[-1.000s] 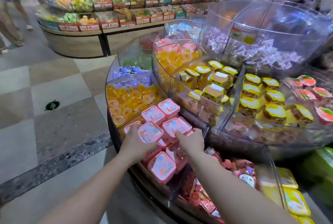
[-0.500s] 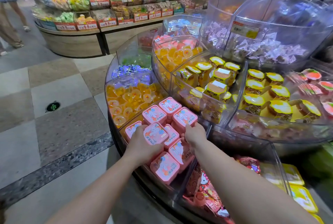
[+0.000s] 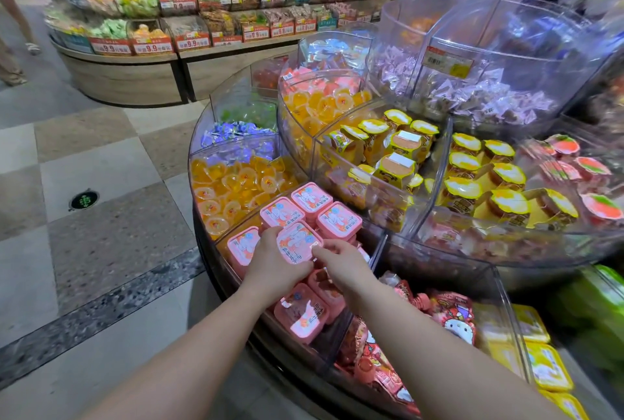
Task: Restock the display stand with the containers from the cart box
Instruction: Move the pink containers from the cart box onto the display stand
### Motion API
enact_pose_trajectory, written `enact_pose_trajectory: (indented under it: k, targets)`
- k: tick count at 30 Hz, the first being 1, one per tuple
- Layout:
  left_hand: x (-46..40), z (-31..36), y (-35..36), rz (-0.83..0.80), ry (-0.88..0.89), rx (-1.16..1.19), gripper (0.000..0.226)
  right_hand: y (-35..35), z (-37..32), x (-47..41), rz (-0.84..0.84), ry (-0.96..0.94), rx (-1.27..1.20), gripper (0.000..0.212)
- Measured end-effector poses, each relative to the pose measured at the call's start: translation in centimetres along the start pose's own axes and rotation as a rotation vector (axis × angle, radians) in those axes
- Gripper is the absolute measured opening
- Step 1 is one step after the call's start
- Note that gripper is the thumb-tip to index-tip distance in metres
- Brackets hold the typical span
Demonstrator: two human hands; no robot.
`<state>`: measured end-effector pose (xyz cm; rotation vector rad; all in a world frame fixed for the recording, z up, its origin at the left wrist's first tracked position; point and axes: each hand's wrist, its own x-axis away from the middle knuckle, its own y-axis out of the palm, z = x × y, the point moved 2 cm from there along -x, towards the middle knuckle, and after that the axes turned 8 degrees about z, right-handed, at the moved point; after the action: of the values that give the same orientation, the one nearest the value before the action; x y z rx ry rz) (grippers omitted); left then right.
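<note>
A left hand (image 3: 275, 271) grips a square pink plastic container with a cartoon-printed lid (image 3: 299, 242) above a clear acrylic bin of the round tiered display stand (image 3: 378, 247), where more pink containers lie. The right hand (image 3: 341, 262) touches the container's near edge; yellow-lidded pudding cups (image 3: 398, 163) fill the bin behind

The display stand (image 3: 439, 149) is clear, glossy plastic, its curved walls catching glare. The pink containers (image 3: 338, 219) in the near left bin look like smooth plastic tubs under shiny printed film lids, and the far right sweets (image 3: 486, 98) sit in crinkled, glossy wrappers. The far shelving's base (image 3: 125, 78) has a matt wood-grain finish, and the floor (image 3: 84, 166) is speckled stone tile with a dull sheen.
</note>
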<state>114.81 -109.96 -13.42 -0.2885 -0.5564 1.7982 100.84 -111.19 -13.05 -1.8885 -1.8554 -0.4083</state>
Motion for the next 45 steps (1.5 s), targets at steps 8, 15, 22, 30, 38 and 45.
enact_pose_trajectory:
  k: [8, 15, 22, 30, 38, 45]
  targets:
    - [-0.1, -0.5, -1.6, -0.427, 0.154, -0.078, 0.082, -1.6, -0.6, 0.1, -0.034, -0.123, 0.159, 0.021]
    - [-0.6, -2.7, -1.0, -0.226, -0.236, 0.361, 0.079, -0.4, 1.1, 0.5, 0.084, 0.123, -0.261, 0.022]
    - [-0.1, -2.3, 0.7, -0.283, -0.395, 0.624, 0.037, 0.1, 1.3, 1.5, -0.070, 0.174, -0.083, 0.021]
    - [-1.7, -1.8, -0.5, -0.355, -0.352, 0.390, 0.032, -1.7, 1.2, 0.3, 0.207, -0.101, 0.143, 0.029]
    - [-0.6, -1.7, -0.3, -0.106, -0.136, 0.127, 0.061, 0.6, 1.1, 0.9, 0.081, 0.256, -0.141, 0.020]
    - [-0.2, -1.7, -0.2, -0.088, -0.113, 0.092, 0.045, 1.0, 0.6, -0.2, 0.061, 0.242, -0.038, 0.024]
